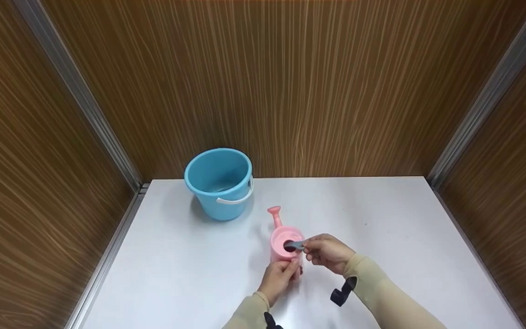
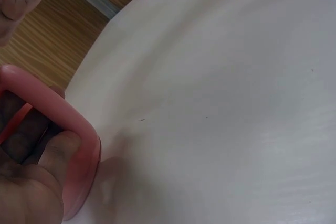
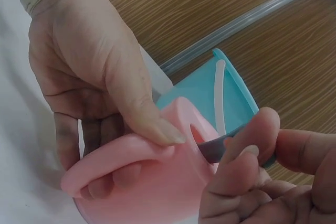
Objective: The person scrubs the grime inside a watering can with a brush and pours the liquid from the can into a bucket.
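Note:
A pink watering can (image 1: 279,238) stands upright on the white table, its spout pointing toward the back wall. My left hand (image 1: 277,279) grips the can's handle; in the left wrist view the fingers pass through the pink handle (image 2: 52,100) and the thumb lies along it. With thumb and fingers, my right hand (image 1: 329,252) pinches a slim, flat grey piece (image 1: 296,245) at the can's round top opening. The right wrist view shows the grey piece (image 3: 212,149) reaching into that opening, its far end hidden inside the can.
A light blue bucket (image 1: 222,208) with a white handle (image 1: 240,198) stands at the table's back left, just beyond the can. Wood-patterned panels (image 1: 290,91) with grey metal corner strips enclose the white table (image 1: 381,219) at the back and both sides.

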### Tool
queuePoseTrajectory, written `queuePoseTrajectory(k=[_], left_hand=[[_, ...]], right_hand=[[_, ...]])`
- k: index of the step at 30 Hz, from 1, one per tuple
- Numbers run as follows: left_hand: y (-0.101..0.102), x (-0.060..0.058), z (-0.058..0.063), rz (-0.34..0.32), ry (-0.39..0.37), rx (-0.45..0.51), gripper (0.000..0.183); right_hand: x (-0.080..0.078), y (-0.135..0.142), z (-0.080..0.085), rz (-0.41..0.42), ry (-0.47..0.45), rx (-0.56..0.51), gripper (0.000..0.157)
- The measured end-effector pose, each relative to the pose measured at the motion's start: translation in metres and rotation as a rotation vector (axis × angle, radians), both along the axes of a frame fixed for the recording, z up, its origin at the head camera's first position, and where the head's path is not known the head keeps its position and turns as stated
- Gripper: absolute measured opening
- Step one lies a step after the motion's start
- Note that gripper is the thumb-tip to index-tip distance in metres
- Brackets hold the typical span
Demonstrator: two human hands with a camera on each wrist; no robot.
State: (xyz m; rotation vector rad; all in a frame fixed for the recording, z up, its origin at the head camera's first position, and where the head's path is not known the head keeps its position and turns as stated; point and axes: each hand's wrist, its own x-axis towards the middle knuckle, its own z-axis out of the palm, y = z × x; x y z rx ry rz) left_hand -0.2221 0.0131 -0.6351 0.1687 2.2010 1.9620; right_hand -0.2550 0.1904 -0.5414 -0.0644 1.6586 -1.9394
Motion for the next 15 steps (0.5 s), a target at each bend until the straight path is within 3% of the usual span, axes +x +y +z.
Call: queuePoseTrajectory(k=[15], left_hand=[[0.002,0.0,0.0,0.013,-0.009,-0.006,0.052]], right_hand=[[-0.004,-0.014,-0.005,-0.037,0.005,0.073,0.019]])
